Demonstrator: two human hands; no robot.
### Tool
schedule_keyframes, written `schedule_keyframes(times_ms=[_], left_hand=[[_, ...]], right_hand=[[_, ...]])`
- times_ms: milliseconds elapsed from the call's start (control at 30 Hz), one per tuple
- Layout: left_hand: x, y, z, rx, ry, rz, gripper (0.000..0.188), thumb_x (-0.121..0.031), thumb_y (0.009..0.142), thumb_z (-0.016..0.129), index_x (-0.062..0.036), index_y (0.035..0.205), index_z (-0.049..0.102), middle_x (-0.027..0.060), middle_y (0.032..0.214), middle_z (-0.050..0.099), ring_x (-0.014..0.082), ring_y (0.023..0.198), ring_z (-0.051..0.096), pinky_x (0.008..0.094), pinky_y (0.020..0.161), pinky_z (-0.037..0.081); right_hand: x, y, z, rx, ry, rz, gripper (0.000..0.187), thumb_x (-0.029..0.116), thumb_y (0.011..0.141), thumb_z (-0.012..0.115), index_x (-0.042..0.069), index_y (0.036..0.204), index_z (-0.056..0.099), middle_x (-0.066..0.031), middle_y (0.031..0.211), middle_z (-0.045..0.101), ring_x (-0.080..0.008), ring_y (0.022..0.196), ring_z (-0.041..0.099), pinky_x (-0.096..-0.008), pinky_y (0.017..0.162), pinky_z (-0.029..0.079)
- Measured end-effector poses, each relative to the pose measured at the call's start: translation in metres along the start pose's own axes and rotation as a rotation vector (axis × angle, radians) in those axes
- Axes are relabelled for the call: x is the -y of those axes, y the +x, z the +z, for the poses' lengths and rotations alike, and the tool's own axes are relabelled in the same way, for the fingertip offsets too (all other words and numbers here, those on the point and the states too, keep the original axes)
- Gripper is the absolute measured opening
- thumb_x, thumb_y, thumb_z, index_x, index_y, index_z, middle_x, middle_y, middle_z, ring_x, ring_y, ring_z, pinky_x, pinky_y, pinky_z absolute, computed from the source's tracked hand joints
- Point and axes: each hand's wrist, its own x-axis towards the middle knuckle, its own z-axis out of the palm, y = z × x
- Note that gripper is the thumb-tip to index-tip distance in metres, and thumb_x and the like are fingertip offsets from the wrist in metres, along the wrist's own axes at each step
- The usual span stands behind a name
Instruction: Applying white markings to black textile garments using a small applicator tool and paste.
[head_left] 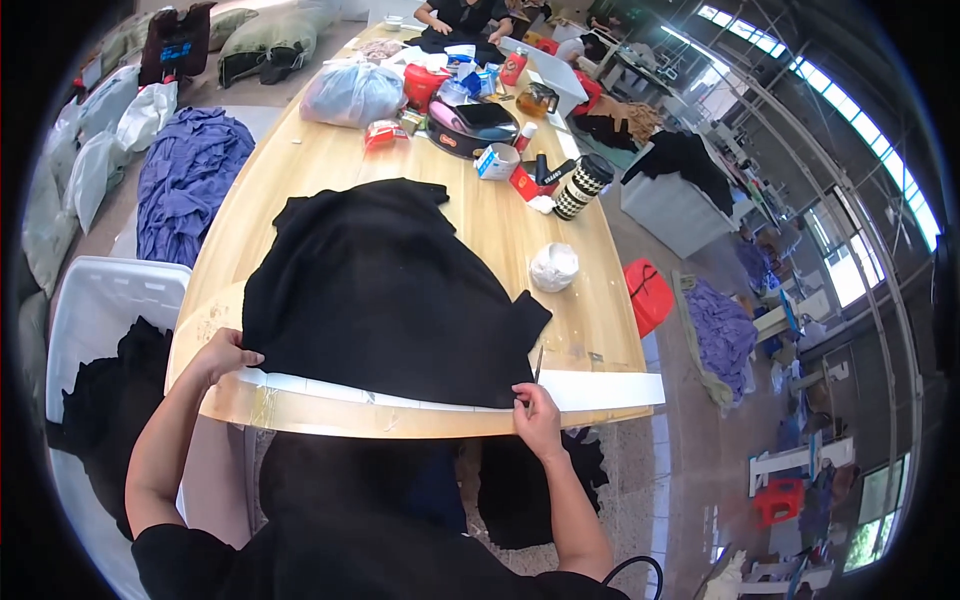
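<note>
A black garment piece (385,290), apparently knit, lies spread on the wooden table (215,270), its wide hem toward me. My left hand (222,355) pinches the hem's left corner, thumb on top. At the opposite corner, my right hand (538,418) closes its fingers on the hem. A thin, dark, pointed tool (540,364) sticks up from the right hand's fingers; its lower part is hidden, so its kind is unclear. Beneath the hem runs a long white strip (600,390) along the table's near edge, showing most at the right.
A white roll (554,267) and a checked cup (583,187) stand to the right. Farther back are a round black tray (470,135), a stuffed plastic bag (352,95) and a glass teapot (537,99). Left of the table is a white bin (120,275) holding black fabric. Another person (465,22) sits opposite.
</note>
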Motion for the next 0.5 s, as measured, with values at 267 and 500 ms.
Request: schedule_keyframes(times_ms=[267,500], left_hand=[[0.024,0.03,0.018,-0.047,0.049,0.161,0.02,-0.002,0.068,0.075,0.006,0.083,0.066,0.0108,0.076,0.066,0.0168,0.067,0.062,0.0297,0.063,0.049],[-0.045,-0.023,0.046,-0.577,-0.001,0.701,0.029,-0.007,0.08,0.068,0.0008,0.106,0.058,0.0078,0.083,0.058,0.0125,0.07,0.055,0.0239,0.062,0.046]], right_hand=[[-0.039,0.01,0.001,-0.163,0.022,0.318,0.028,0.005,0.082,0.057,0.002,0.109,0.053,-0.0135,0.086,0.061,-0.0234,0.077,0.062,-0.0334,0.07,0.049],[-0.044,0.061,-0.028,0.095,0.075,0.221,0.028,0.0,0.073,0.068,0.002,0.096,0.051,-0.0075,0.086,0.062,-0.0135,0.066,0.057,-0.0269,0.064,0.048]])
